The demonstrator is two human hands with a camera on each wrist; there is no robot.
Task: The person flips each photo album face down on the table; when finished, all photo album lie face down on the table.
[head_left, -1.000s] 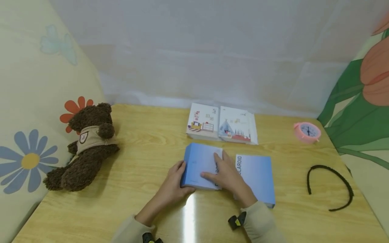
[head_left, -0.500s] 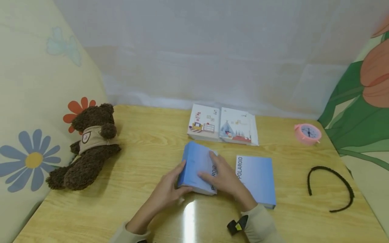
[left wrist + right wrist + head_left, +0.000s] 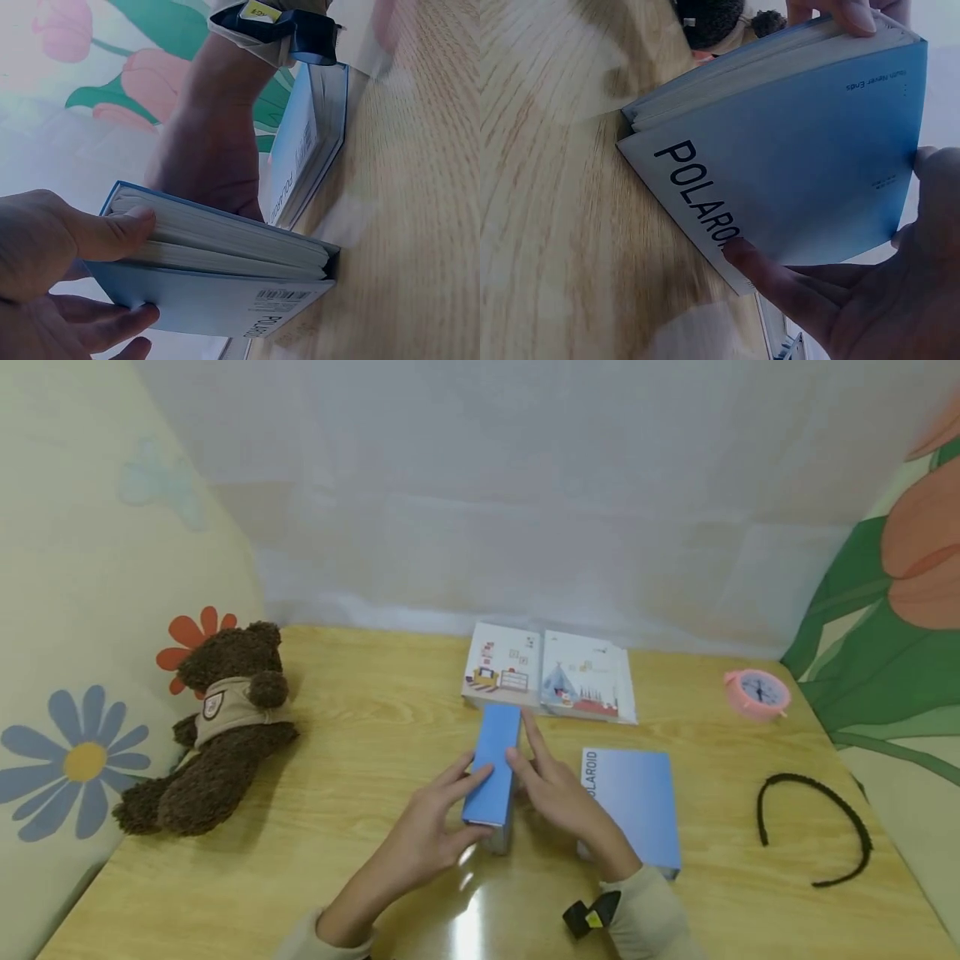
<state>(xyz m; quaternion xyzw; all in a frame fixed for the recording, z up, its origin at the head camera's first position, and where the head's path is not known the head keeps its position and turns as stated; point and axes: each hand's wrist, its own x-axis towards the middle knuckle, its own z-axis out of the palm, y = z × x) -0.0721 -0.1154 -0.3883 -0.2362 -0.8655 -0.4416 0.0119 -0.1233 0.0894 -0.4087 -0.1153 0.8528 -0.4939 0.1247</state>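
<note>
- Head view: fingers and thumb of left hand (image 3: 427,827) grip thick blue hardcover album (image 3: 495,743); right hand (image 3: 558,789) rests fairly straight fingers along its right side, thumb at spine edge.
- Album position: on edge, spine up, on yellowish wood-grain table (image 3: 360,693), in front of the white books. Glare streak on the near tabletop.
- Room: wrinkled greyish-white sheet (image 3: 480,485) behind; pale yellow flower-printed panel (image 3: 45,610) left; green-leaf, orange-tulip panel (image 3: 832,618) right.
- Count: 2 blue albums, one held, one lying flat, second blue album (image 3: 633,802), just right of the hands. 2 white illustrated books (image 3: 501,664) side by side. 1 brown plush bear in beige top (image 3: 232,727). 1 round pink clock (image 3: 759,693). 1 thin black headband (image 3: 802,776).
- Left wrist view: left thumb on the page edges, other fingers against the barcoded cover; lower edge touches table. Second album flat behind. Right hand partly hidden. 1 black wrist device (image 3: 311,37) on that sleeve.
- Right wrist view: "POLAROID" lettering on the cover, last letters under a right fingertip. Bear partly visible at top.
</note>
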